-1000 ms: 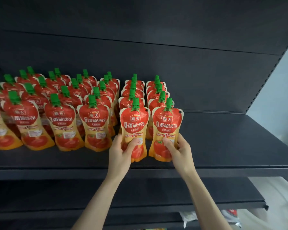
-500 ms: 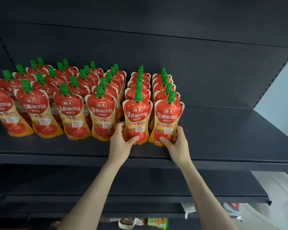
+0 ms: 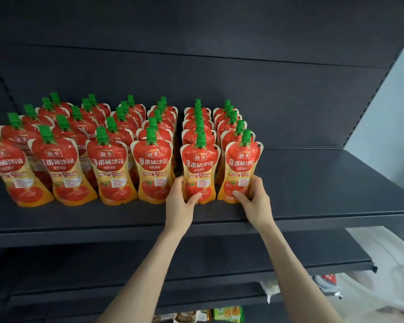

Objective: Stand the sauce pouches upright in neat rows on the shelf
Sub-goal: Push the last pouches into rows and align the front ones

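Red and yellow sauce pouches with green caps stand upright in several rows on the dark shelf [image 3: 324, 187]. My left hand [image 3: 181, 203] grips the lower part of the front pouch [image 3: 200, 164] of the second row from the right, thumb across its front. My right hand [image 3: 254, 197] grips the bottom of the front pouch of the rightmost row [image 3: 243, 164]. Both pouches stand upright on the shelf, level with the front pouches to their left [image 3: 153, 166]. Behind each, more pouches line up toward the back panel.
The shelf's right part is bare dark metal up to the side upright [image 3: 369, 106]. A lower shelf [image 3: 313, 259] juts out beneath my arms. Packaged goods [image 3: 229, 313] and a white plastic bag [image 3: 387, 280] lie below at the right.
Both hands pushed their pouches back from the shelf's front edge and set them upright in line with the front row. The camera view shifted, so the rows appear further right.
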The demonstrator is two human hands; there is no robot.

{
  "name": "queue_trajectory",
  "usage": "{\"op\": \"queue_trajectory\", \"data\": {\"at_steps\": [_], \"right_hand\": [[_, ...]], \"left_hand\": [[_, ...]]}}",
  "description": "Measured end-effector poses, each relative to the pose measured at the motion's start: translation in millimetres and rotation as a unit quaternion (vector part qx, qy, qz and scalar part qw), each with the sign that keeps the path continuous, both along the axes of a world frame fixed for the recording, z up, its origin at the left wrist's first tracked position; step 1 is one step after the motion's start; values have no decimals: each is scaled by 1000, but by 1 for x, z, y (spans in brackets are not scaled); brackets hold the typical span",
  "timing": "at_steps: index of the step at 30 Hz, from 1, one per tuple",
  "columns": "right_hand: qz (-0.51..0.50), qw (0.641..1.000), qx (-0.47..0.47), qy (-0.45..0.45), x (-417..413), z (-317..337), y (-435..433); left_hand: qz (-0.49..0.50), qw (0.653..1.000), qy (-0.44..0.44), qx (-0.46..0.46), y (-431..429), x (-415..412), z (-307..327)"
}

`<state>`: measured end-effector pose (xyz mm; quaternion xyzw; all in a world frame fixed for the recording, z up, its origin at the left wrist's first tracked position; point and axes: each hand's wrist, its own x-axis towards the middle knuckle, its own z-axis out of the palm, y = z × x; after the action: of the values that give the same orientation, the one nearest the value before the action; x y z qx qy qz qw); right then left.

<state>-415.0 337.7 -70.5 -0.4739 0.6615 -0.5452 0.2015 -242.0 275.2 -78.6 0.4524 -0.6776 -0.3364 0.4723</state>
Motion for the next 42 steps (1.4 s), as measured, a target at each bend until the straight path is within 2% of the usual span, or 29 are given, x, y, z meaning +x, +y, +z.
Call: {"op": "queue_trajectory", "data": {"at_steps": [9,23,42], "right_hand": [[12,1000,0,1,-5,0,3],[20,1000,12,0,-7,-3,3],[-2,1000,27,10,-4,-3,2]], "left_hand": [[36,999,-29,-21,2,-2,-3],[32,998,-58,-10,0,-4,-6],[44,998,-50,-8,1,-3,-8]]}}
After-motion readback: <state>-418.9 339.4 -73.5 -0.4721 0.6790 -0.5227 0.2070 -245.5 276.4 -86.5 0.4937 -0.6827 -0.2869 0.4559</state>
